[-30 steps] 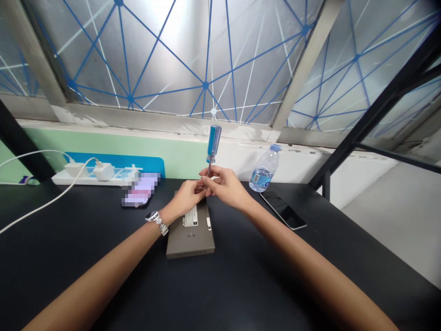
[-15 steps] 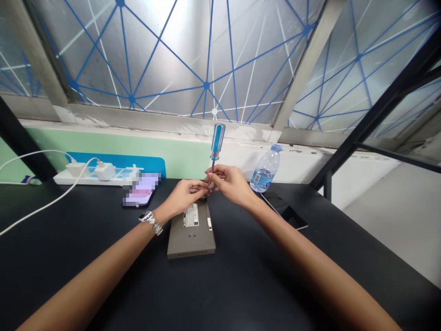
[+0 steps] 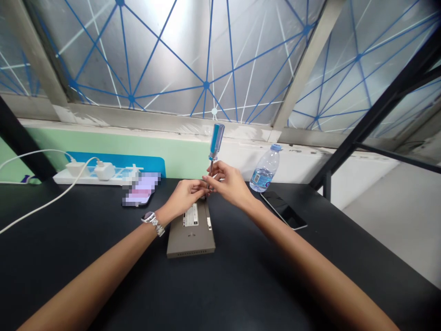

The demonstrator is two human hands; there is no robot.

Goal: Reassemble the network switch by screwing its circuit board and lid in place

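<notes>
A screwdriver (image 3: 217, 139) with a clear and blue handle stands nearly upright, leaning a little right at the top. The fingers of my right hand (image 3: 229, 183) pinch its metal shaft below the handle. Lower down, the closed fingers of my left hand (image 3: 188, 195) meet at the shaft's bottom end, hiding the tip. Under them lies a flat grey-brown box-like device (image 3: 192, 241) with a white label (image 3: 191, 215) and a vented near edge. My left hand covers part of its far end. A silver watch (image 3: 153, 222) is on my left wrist.
A water bottle (image 3: 265, 169) stands at the back right, with a dark phone-like slab (image 3: 284, 210) in front of it. At the left are a lit phone (image 3: 143, 189), partly blurred out, and a white power strip (image 3: 62, 177) with plugs and cables. A black frame bar (image 3: 344, 154) rises at right.
The screwdriver's handle has turned about its axis and shifted slightly left. My right fingers have shifted a little on the shaft. My left hand and the device have hardly moved.
</notes>
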